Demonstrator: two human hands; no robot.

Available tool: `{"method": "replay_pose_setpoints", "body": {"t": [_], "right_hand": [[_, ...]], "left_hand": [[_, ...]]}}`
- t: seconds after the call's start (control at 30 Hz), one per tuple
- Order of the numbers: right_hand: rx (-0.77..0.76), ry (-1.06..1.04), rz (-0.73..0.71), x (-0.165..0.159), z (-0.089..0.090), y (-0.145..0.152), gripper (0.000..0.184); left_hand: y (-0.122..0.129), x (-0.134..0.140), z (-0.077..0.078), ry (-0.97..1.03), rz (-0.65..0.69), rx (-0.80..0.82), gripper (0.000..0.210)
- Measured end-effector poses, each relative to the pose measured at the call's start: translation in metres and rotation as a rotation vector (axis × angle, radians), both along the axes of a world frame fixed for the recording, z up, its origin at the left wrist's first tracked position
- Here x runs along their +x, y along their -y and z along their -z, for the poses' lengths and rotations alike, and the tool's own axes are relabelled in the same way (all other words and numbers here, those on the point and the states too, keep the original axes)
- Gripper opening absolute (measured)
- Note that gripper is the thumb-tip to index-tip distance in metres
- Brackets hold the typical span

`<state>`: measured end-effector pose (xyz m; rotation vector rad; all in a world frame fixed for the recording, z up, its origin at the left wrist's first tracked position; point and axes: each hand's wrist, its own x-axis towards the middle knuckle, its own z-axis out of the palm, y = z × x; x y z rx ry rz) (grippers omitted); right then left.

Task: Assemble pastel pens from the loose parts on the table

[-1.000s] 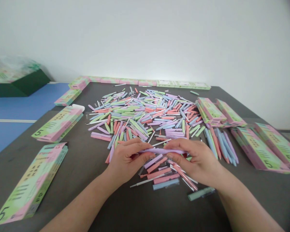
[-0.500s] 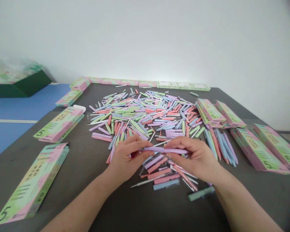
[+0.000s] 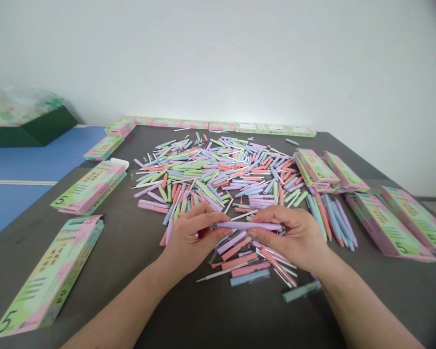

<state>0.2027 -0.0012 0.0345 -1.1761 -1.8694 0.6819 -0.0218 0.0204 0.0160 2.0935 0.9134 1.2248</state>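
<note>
A purple pen (image 3: 245, 226) lies level between my two hands, above the near end of a pile of pen parts. My left hand (image 3: 198, 232) is closed on its left end, thumb and fingers pinching it. The right end sits between the thumb and fingers of my right hand (image 3: 290, 235). Under the hands are loose red, blue and purple barrels and caps, such as a blue cap (image 3: 250, 277), and a white refill (image 3: 218, 274). A grey-green cap (image 3: 301, 292) lies near my right wrist. My fingers partly cover both pen ends.
A wide heap of coloured pen parts (image 3: 218, 165) covers the middle of the dark table (image 3: 189, 315). Several pens (image 3: 336, 220) lie in a row at right, beside pink-green boxes (image 3: 403, 223). More boxes (image 3: 51, 276) stand at left and along the wall. A dark green crate (image 3: 32, 128) sits far left.
My right hand has pushed slightly inward along the pen, and the gap at the pen's middle joint has closed. My left hand has stayed almost still.
</note>
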Motion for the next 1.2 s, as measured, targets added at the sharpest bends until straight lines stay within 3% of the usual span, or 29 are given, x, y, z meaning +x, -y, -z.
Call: {"method": "replay_pose_setpoints", "body": {"t": [0.33,0.63,0.87,1.2], "right_hand": [[-0.018,0.054,-0.090,-0.005,-0.001,-0.002,0.020],[-0.078,0.033,-0.254,0.003,-0.015,0.000,0.032],[-0.181,-0.002,-0.083,0.005,-0.002,0.001,0.009],[-0.232,-0.282,0.013,-0.007,0.004,-0.004,0.017]], "left_hand": [[-0.002,0.000,0.004,-0.003,-0.026,0.037,0.010],[-0.005,-0.001,0.003,0.050,-0.016,0.023,0.014],[-0.005,-0.001,0.004,0.069,-0.007,-0.008,0.014],[0.000,-0.001,0.001,0.024,-0.036,-0.007,0.017]]}}
